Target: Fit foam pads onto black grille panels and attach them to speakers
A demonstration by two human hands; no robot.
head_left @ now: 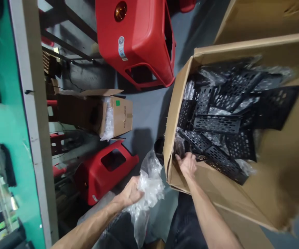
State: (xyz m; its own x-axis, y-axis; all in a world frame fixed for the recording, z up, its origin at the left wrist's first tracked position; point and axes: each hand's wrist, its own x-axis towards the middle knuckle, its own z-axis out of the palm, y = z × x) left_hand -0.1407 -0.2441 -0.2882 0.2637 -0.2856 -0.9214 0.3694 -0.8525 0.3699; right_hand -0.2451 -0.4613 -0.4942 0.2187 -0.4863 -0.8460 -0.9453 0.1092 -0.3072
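Observation:
My left hand is closed round a bunch of crumpled clear plastic bags, which hang above the floor. My right hand reaches into a large open cardboard box, at its near left corner. Its fingers are curled beside some clear plastic wrap; what they grip, if anything, is hidden. Inside the box lie several black perforated trays, tilted and piled on each other with clear plastic between them. One long black perforated tray slants right beside my right hand.
Two red plastic stools lie near the left side of the floor. Between them stands a smaller open carton with plastic in it. A green-topped workbench runs along the left. Another cardboard box is behind the large one.

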